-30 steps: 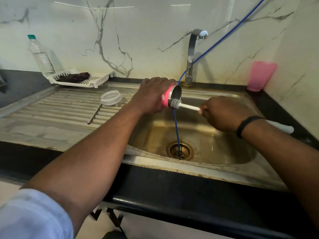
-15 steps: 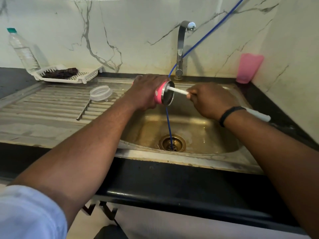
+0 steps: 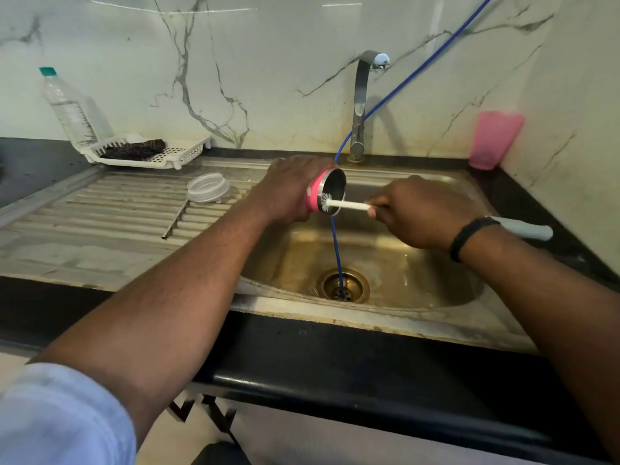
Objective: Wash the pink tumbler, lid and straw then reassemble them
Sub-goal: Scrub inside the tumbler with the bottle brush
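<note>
My left hand (image 3: 292,187) grips the pink tumbler (image 3: 318,193) on its side over the sink, its steel mouth facing right. My right hand (image 3: 422,213) holds a white bottle brush (image 3: 349,205) by its handle. The bristle head sits at the lower rim of the tumbler's mouth. The handle's far end sticks out past my wrist. The clear lid (image 3: 208,187) lies on the drainboard to the left. The metal straw (image 3: 175,218) lies just below it in the drainboard grooves.
The steel sink (image 3: 419,280) has a drain with a blue hose (image 3: 337,256) running down into it. A tap (image 3: 362,105) stands behind. A pink cup (image 3: 493,139) stands at the back right. A white rack (image 3: 151,152) and plastic bottle (image 3: 67,109) are at the back left.
The brush went deep into the tumbler half a second ago and has come back out to the rim. Both hands stayed over the sink.
</note>
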